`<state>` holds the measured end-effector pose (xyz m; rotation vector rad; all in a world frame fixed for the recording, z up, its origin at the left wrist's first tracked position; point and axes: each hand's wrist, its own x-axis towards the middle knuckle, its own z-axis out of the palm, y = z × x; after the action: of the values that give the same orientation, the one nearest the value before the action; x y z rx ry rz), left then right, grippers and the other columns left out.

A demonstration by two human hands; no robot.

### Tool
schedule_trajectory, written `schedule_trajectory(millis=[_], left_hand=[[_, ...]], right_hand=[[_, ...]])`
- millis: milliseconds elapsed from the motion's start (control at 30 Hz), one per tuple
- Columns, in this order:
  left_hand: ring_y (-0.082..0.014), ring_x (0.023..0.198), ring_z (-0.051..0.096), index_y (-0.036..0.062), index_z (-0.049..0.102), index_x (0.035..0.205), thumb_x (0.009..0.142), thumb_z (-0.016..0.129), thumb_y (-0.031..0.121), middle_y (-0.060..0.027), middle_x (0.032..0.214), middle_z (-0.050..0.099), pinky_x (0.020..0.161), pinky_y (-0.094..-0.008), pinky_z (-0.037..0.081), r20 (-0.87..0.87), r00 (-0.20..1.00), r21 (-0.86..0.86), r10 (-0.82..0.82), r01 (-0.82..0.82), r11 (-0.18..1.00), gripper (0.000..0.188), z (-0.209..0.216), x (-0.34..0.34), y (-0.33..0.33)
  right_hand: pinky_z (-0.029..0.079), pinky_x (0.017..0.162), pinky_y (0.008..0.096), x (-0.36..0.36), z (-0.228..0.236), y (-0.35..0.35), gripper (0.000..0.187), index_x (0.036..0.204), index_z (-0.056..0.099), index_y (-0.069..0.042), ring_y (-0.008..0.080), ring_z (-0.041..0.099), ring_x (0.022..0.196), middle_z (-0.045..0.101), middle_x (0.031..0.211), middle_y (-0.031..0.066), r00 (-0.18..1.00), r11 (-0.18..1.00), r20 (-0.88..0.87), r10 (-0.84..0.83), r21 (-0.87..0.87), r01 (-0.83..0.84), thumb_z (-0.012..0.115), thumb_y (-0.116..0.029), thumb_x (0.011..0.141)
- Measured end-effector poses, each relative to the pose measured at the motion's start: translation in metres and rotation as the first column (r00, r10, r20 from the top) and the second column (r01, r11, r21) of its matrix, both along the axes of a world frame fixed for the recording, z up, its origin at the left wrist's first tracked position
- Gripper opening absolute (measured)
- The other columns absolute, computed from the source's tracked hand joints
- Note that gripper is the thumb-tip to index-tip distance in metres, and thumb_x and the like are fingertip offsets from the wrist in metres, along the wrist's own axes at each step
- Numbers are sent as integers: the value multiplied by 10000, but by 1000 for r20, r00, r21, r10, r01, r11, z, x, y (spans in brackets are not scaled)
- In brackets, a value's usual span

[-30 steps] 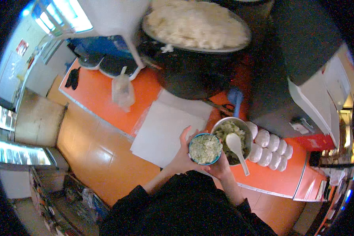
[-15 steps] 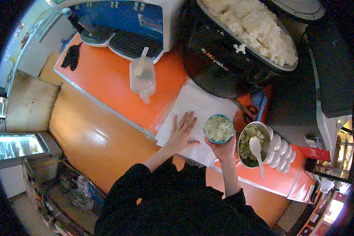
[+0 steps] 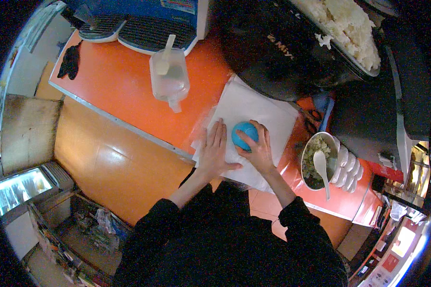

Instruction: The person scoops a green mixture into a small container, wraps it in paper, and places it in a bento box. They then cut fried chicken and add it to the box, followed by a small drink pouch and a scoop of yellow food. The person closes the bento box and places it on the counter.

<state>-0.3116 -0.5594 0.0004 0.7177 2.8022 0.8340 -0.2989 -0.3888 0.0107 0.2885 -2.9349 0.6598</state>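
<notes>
A small blue bowl (image 3: 243, 135) is upside down on a sheet of white paper (image 3: 277, 115), and its contents are hidden beneath it. My right hand (image 3: 259, 152) grips the bowl from above, fingers curved round its near and right sides. Flat on the paper beside it lies my left hand (image 3: 213, 152), its fingers stretched out and its thumb apart, holding nothing. To the right stands a metal bowl (image 3: 307, 178) of greenish rice mix, with a white spoon (image 3: 322, 172) resting in it.
A large black cooker (image 3: 273, 57) full of white rice (image 3: 352, 28) stands behind the paper. A clear plastic jug (image 3: 170, 81) with a scoop is on the orange counter (image 3: 115, 91). White-wrapped pieces (image 3: 348, 173) sit right of the metal bowl; scissors (image 3: 312, 119) lie near the cooker.
The blue bowl, held upright with rice showing before, is now turned over onto the paper. My right hand has moved left with it. My left hand's fingers have drawn closer together.
</notes>
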Motion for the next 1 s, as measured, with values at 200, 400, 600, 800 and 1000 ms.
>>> schedule_trajectory(millis=[200, 400, 600, 800, 1000], left_hand=[[-302, 1351, 126, -112, 229, 1320, 496, 651, 674, -226, 1430, 168, 1078, -506, 20, -54, 998, -10, -19, 18, 1000, 1214, -1, -1, -3], [-341, 1340, 139, -129, 243, 1302, 530, 659, 646, -255, 1410, 191, 1078, -508, 43, -110, 992, -29, -62, 59, 998, 1170, -3, -1, -3], [-361, 1312, 212, -121, 305, 1271, 674, 665, 468, -262, 1389, 220, 1067, -486, 176, -123, 979, -7, -162, 162, 987, 912, -13, 12, -23], [-303, 1299, 263, -54, 418, 1222, 773, 594, 250, -198, 1365, 297, 1065, -418, 245, -119, 862, -36, -493, 492, 870, 570, -11, 22, -55], [-288, 1181, 444, -44, 445, 1192, 753, 554, 106, -189, 1270, 431, 927, -362, 427, -219, 635, -268, -741, 691, 671, 478, 3, 10, -64]], right_hand=[[403, 963, 431, -9, 20, 16, 508, 1128, 568, -254, 362, 363, 1178, 337, 1309, 129, 975, 985, 152, 160, -85, -149, 719, -247, 644], [372, 990, 427, -18, 35, 30, 583, 1186, 515, -253, 370, 363, 1199, 340, 1316, 142, 902, 932, 236, 362, -111, -345, 729, -257, 644], [349, 1005, 408, -22, 57, 22, 621, 1195, 500, -193, 351, 377, 1202, 359, 1313, 146, 922, 965, 286, 260, -111, -237, 750, -269, 632], [402, 921, 378, 28, 109, 79, 570, 1176, 495, -76, 308, 475, 1105, 500, 1157, 152, 961, 917, 126, -245, -291, 272, 726, -160, 661], [385, 934, 402, 85, 89, 138, 497, 1208, 463, -28, 348, 477, 1111, 490, 1216, 183, 744, 710, -232, -627, 222, 668, 645, -167, 767]])
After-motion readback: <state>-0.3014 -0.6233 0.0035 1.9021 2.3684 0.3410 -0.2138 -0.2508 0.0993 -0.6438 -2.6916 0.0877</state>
